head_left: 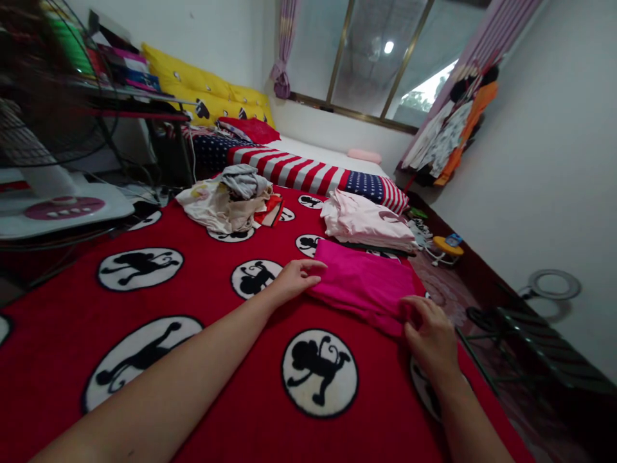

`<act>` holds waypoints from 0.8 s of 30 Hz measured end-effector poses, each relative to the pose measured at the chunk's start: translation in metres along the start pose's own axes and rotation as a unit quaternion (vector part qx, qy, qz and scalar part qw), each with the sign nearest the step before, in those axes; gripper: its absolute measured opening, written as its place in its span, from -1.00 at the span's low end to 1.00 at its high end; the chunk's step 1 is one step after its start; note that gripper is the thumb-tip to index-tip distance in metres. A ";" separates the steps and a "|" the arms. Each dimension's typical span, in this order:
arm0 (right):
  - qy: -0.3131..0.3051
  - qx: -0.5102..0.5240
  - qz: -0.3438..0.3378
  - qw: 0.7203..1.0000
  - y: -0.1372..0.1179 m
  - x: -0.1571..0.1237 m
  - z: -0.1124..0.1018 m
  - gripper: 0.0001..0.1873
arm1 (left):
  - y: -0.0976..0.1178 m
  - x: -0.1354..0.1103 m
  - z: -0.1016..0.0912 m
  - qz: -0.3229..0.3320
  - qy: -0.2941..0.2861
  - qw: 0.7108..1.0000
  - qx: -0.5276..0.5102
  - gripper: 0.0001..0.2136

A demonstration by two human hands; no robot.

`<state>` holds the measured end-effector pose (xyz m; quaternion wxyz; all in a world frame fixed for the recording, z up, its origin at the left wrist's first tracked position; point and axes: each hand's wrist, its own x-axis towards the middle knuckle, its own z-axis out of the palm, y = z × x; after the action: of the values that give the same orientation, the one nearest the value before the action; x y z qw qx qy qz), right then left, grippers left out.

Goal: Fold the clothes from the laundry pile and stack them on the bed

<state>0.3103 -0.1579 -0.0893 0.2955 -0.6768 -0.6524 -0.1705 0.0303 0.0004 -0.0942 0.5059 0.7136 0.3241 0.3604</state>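
A bright pink folded garment (pixel 361 280) lies flat on the red blanket (pixel 250 399), which is patterned with black monkeys in white ovals. My left hand (pixel 296 280) is at the garment's left edge, its thumb and forefinger apart and their tips against the cloth. At the near right corner, the fingers of my right hand (pixel 431 328) curl round the fabric and hide that corner. Just beyond the garment rests a stack of folded pale pink clothes (pixel 364 218). Farther left is a rumpled heap of white, beige and grey clothes (pixel 229 199).
A white fan (pixel 62 199) stands on the left beside a cluttered table (pixel 130 103). Behind is a second bed with a striped, starred cover (pixel 294 167). To the right are a dark slatted rack (pixel 549 341), a yellow stool (pixel 447 245) and hanging clothes (pixel 453 128).
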 end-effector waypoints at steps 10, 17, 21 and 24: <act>-0.008 -0.036 -0.098 0.995 0.018 -0.002 -0.010 -0.80 | 0.005 -0.003 -0.004 0.084 -0.039 0.981 0.168 -0.89; 0.006 -0.085 -0.131 0.988 0.031 -0.014 -0.015 -0.89 | -0.001 0.002 -0.008 0.020 -0.098 0.995 0.028 -0.75; 0.026 -0.058 -0.106 0.992 0.026 -0.007 -0.023 -0.87 | 0.003 0.000 -0.010 -0.008 -0.096 0.995 -0.031 -0.70; 0.051 -0.027 -0.087 0.995 0.021 -0.004 -0.034 -0.92 | 0.006 -0.002 -0.014 -0.040 -0.095 0.991 -0.082 -0.67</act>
<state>0.3356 -0.1811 -0.0695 0.2939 -0.6156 -0.6882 -0.2472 0.0180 0.0041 -0.0856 0.6052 0.6874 0.2722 0.2953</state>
